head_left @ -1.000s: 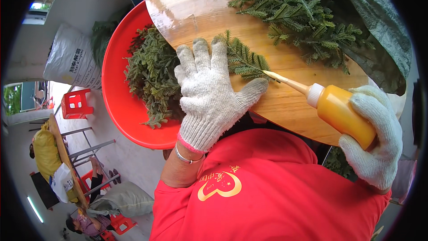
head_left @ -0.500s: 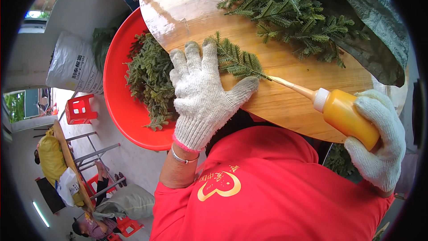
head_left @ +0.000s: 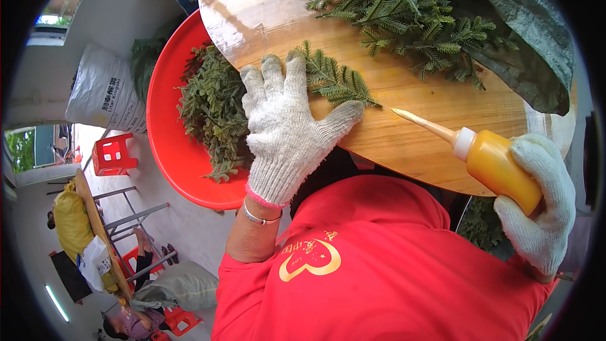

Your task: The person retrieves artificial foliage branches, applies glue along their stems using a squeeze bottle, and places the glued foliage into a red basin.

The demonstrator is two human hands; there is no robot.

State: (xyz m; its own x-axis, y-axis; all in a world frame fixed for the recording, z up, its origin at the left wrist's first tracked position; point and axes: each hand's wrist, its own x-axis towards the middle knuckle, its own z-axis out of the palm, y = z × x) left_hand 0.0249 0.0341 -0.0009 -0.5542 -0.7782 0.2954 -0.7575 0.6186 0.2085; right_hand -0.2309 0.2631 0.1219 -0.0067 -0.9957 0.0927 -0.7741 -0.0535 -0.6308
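Observation:
My left hand (head_left: 284,123), in a white knit glove with a pink cuff, lies flat at the edge of the wooden tabletop (head_left: 416,145), fingers spread. Beside its index finger and thumb is a small green fir sprig (head_left: 341,82), its stem end pointing right; whether the hand presses on it is hard to tell. My right hand (head_left: 543,196), also gloved, grips a squeeze bottle (head_left: 502,167) of yellow liquid with a white collar. The bottle's long tapered nozzle points left, its tip a short gap from the stem end.
A pile of fir sprigs (head_left: 416,12) lies at the tabletop's far side by a dark green sack (head_left: 536,38). Left of the table stands a red basin (head_left: 164,151) holding more sprigs (head_left: 211,110). A red stool (head_left: 113,155) and a seated person (head_left: 136,322) are farther left.
The bottle has shifted slightly right, and its nozzle tip has come away from the sprig's stem end. My left hand has barely moved.

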